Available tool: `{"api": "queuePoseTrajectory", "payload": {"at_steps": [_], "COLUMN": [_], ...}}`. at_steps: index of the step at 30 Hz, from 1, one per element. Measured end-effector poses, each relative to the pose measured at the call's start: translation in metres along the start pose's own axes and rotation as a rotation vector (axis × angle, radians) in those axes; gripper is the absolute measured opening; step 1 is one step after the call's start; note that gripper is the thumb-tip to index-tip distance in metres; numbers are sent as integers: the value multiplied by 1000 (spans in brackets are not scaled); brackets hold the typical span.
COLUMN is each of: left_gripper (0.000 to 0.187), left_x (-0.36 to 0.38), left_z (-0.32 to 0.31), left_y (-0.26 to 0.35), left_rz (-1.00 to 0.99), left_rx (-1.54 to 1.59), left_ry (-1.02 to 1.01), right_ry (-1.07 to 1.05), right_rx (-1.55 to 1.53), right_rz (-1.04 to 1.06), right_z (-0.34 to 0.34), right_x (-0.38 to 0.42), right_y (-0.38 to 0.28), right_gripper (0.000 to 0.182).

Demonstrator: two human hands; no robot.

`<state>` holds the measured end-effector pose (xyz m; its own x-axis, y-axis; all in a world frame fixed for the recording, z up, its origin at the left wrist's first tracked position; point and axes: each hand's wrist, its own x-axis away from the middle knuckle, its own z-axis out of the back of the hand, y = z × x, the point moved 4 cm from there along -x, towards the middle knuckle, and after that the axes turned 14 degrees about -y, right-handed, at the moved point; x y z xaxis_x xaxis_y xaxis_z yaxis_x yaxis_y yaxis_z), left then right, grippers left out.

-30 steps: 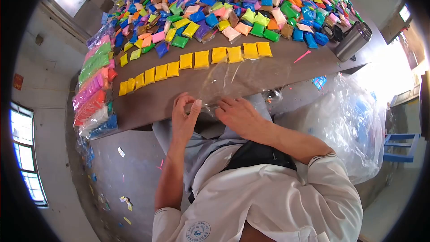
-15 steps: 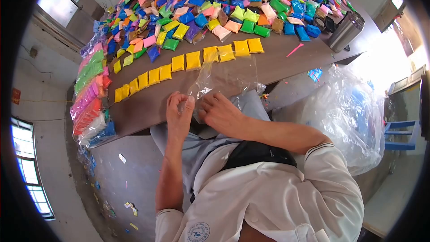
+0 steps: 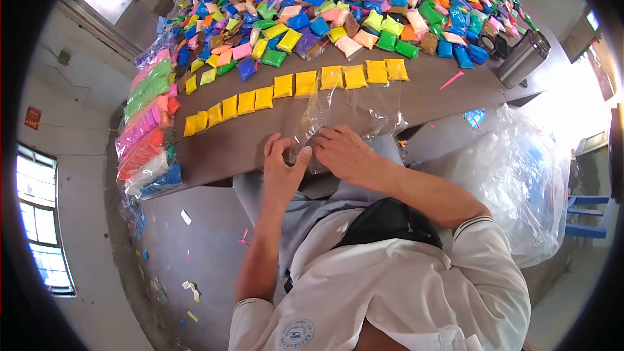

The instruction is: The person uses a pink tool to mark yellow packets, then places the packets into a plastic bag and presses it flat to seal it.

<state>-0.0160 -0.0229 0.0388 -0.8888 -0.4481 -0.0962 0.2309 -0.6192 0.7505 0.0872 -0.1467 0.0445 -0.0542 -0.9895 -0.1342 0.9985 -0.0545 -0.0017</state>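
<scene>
A clear plastic bag lies flat across the front of the brown table, its near end at my hands. My right hand is closed on this near end with bent fingers. Beside it, my left hand has its thumb and curved fingers apart, with the thumb against the film near my right fingertips. Just beyond the bag runs a curved row of several yellow packets. The bag's far end overlaps some packets at the right of the row.
A large heap of coloured packets covers the back of the table. Bagged packets line the left edge. A steel flask and a pink stick are at the right. A big clear sack stands beside me.
The view has shifted, so the table scene sits further right. My left thumb has come closer to my right fingers at the bag's near end. The yellow row looks the same.
</scene>
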Motion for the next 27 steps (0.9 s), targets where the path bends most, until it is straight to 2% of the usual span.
{"api": "queuePoseTrajectory", "payload": {"at_steps": [8, 14, 17, 20, 27], "left_gripper": [30, 33, 37, 30, 30], "left_x": [-4, -7, -11, -19, -21], "left_z": [7, 14, 15, 14, 19], "left_y": [14, 24, 25, 19, -22], "left_rz": [42, 50, 11, 2, 25], "left_rx": [-141, -175, -179, -127, 286], "left_ry": [-16, 10, -1, 22, 164], "right_ry": [-16, -112, 61, 169, -203], "right_rx": [71, 70, 29, 146, -50], "right_rz": [-26, 11, 85, 64, 4], "right_z": [6, 17, 10, 23, 17], "right_x": [-7, -15, -17, -15, -12], "right_y": [-5, -11, -21, -30, -27], "right_gripper": [13, 15, 18, 20, 26]}}
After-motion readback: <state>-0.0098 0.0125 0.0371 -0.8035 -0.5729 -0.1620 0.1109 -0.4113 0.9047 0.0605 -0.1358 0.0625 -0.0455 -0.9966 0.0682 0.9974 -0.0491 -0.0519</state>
